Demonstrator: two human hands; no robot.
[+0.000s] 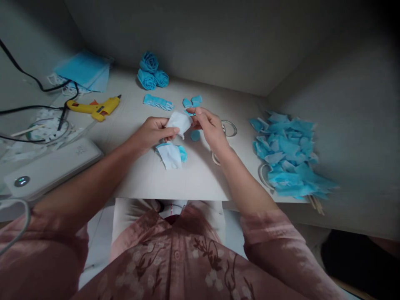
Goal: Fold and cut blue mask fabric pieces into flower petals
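Note:
A white piece of thin fabric (178, 122) is pinched between the thumb and fingers of my left hand (158, 130). Curled at its right edge, my right hand (209, 125) has its fingertips close together; whether they grip the piece is hidden. Beneath my left hand lie white and blue fabric pieces (170, 156) in a small stack. Small blue cut pieces (196, 99) rest just beyond my right hand, and a round blue piece (195, 135) is between the hands. Behind them is a row of folded blue strips (158, 102).
Three blue fabric roses (149, 62) stand at the back. At left are a yellow glue gun (98, 108), blue masks (84, 68), cables and a white power bank (53, 166). A blue fabric pile (284, 146) and tape rings (230, 128) are at right.

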